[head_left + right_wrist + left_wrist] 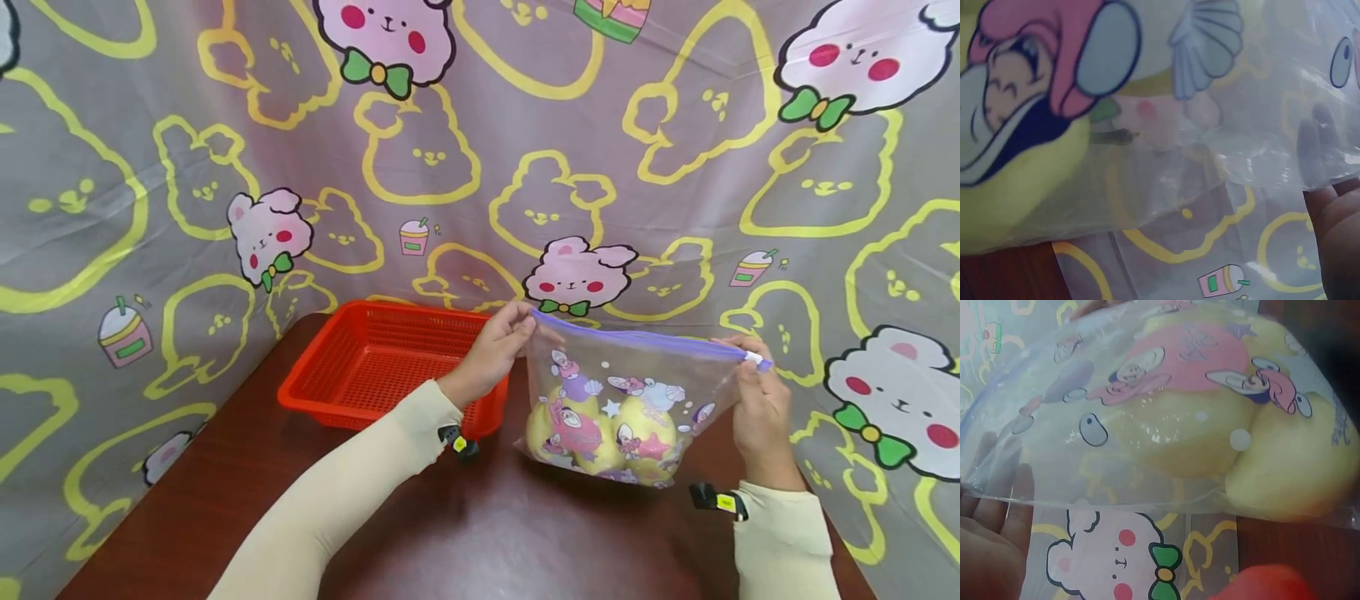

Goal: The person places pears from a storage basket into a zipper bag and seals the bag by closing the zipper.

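Behind everything, grey cloth (pixel 487 158) with cartoon rabbits and yellow outlines; below, a dark reddish-brown table (pixel 510 542). Held up over the table, nearer its right edge than its left, a clear printed zip bag (pixel 609 408). Low inside, several smooth yellow rounded things (pixel 641 417), packed together and not surely countable behind the prints. Along the top, a purple zip strip (pixel 637 337), sloping slightly down to the right, with a white slider (pixel 752 357) at that end. Cannot tell about the seal, nor about contact between bag bottom and table.

Pinched at the strip's left end by the left hand (pixel 495 346), between thumb and fingers; gripped at the right end, beside the slider, by the right hand (pixel 761 408).

For good handling, best to stretch the strip between both ends and share the load evenly, given thin-looking plastic and a full bottom. Perhaps raise the right end a little, to avoid rolling the contents sideways. Mind the slider, to avoid nudging it by accident.

Farther left, near the table's far left corner, a red basket (pixel 382 375) with a mesh floor in view, partly hidden by the left hand and wrist.
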A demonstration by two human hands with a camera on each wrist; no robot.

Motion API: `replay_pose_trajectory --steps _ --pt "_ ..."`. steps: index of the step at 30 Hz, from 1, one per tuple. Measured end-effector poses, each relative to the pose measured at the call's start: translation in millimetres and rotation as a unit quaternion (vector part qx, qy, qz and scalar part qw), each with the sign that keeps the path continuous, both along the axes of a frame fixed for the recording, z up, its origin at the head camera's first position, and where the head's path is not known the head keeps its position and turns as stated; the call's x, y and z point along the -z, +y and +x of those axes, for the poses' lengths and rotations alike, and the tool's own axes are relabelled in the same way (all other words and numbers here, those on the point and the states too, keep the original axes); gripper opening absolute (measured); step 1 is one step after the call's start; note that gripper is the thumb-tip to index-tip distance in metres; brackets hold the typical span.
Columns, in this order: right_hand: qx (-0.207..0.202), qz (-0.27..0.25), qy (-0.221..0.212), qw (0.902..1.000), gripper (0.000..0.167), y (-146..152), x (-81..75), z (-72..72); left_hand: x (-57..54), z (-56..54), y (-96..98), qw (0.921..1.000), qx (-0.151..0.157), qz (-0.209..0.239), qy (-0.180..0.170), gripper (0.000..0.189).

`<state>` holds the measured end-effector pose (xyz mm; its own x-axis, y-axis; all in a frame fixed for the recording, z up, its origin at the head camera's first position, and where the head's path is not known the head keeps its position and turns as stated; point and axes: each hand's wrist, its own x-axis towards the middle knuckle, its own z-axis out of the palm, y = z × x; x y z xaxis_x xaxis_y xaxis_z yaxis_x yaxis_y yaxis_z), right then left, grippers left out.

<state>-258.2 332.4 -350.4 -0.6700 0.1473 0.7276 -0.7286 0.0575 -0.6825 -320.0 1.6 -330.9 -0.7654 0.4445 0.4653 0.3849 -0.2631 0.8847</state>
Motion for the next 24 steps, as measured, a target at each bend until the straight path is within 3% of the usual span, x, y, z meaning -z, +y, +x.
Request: replay_pose_trajectory --steps 4,7,12,16,19,22,24 --pt "-0.089 -0.117 -0.009 0.9890 0.028 5 8.7 -7.6 5.2 5.9 1.6 0.9997 -0.016 0.015 -0.013 0.013" --pt "-0.145 -0.185 -0.003 0.9720 0.030 5 13.3 -12.6 7.6 6.7 2.6 0.9992 -0.028 0.024 -0.019 0.014" --pt "-0.191 -0.178 -0.006 0.9653 0.031 9 19.4 -18.0 13.1 3.8 3.2 0.9978 -0.057 0.024 -0.026 0.012" --pt "-0.222 -0.116 -0.021 0.9679 0.031 16 21.0 -20.8 18.9 2.6 -0.5 0.9957 -0.088 0.016 -0.022 0.012" --pt "-0.193 -0.052 -0.053 0.9785 0.026 22 20.5 -23.3 20.8 2.0 -3.1 0.9940 -0.109 0.001 0.007 0.014" --pt "-0.111 -0.005 -0.096 0.9891 0.019 28 20.0 -26.1 21.6 -1.2 -2.8 0.9892 -0.138 -0.021 0.046 0.017" --pt "-0.065 0.007 -0.122 0.9904 0.014 31 19.3 -29.2 21.6 -6.1 -2.6 0.9819 -0.169 -0.043 0.075 0.019"
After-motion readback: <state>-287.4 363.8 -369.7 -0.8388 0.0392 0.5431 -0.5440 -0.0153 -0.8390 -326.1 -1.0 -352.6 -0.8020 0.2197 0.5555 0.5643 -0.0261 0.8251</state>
